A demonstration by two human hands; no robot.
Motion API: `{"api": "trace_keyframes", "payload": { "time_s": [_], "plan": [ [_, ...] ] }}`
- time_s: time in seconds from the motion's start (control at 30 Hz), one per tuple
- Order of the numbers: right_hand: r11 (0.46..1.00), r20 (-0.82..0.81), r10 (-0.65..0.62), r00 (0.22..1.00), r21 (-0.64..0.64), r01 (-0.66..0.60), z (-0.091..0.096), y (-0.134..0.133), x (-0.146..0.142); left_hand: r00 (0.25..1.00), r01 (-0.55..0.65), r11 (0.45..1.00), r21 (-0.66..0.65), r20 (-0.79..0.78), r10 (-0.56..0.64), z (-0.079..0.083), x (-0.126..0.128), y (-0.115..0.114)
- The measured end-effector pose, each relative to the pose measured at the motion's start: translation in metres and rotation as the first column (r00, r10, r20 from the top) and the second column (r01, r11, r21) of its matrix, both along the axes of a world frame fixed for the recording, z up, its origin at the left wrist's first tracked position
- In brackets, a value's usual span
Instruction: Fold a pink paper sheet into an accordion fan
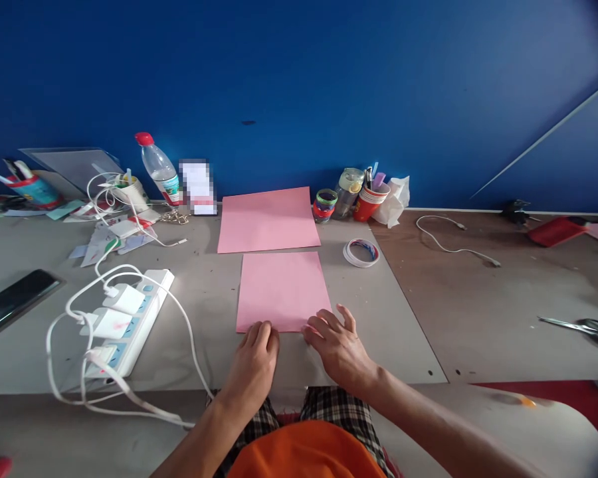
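A smaller piece of pink paper (283,289) lies flat on the desk in front of me. My left hand (257,352) is closed at its near edge, the fingers curled together on the paper's border. At the near right corner my right hand (341,345) pinches the same edge, with its little finger lifted away. The thumbs are mostly hidden below the fingers. Just behind lies a larger sheet of pink paper (269,220), its far edge near the blue wall.
Left stand a power strip (152,299) with white cables, a black phone (20,302), a bottle (160,174) and a propped, blurred screen (198,189). Right are a tape roll (361,253), a red paper cup (369,202), a white cable (446,247) and scissors (578,326).
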State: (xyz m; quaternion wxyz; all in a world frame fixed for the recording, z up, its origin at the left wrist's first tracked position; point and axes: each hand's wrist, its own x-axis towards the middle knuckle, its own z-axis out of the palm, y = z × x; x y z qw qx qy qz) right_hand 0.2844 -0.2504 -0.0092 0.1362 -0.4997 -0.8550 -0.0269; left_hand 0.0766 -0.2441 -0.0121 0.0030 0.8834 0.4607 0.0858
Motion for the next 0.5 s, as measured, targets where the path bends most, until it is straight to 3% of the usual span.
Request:
{"api": "trace_keyframes", "payload": {
  "time_s": [0.3,0.5],
  "plan": [
    [0.995,-0.013,-0.059,0.998,-0.085,0.057,-0.006,-0.009,0.006,0.989,0.027,1.000,0.001,0.147,-0.027,-0.011,-0.008,-0.003],
    [0.994,0.019,-0.094,0.995,-0.056,0.095,-0.011,-0.012,0.016,0.980,0.027,0.999,0.024,0.196,-0.031,-0.015,-0.009,-0.003]
  ]
}}
